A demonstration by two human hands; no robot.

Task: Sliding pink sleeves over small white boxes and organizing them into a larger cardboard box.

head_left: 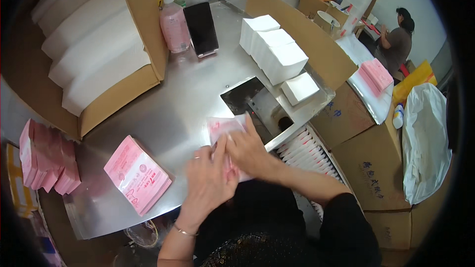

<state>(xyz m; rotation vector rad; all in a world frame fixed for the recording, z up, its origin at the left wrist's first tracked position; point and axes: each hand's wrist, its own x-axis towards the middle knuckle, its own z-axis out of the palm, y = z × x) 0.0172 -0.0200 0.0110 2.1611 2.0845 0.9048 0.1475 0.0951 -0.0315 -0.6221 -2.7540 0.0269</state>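
At the front edge of the metal table, both hands are on a pink, partly clear plastic packet (217, 124). My left hand (210, 175) grips its near side with bent fingers. My right hand (245, 151) is closed over its right side, the thumb up along the edge. The fingers cover most of the packet, so its contents are hidden. Left of my hands lies a stack of flat pink printed plastic bags (138, 174). Beyond the table's cut-out opening (257, 101) stand folded white tissue stacks (279, 54), with a smaller tissue stack (300, 89) beside them.
An open carton (118, 101) of white tissue fills the left. More pink bags (47, 158) sit at far left. A black tablet (201, 28) and a pink bottle (174, 24) stand behind. Filled packets (307, 151) line a box at right. Another person (397, 44) sits far right.
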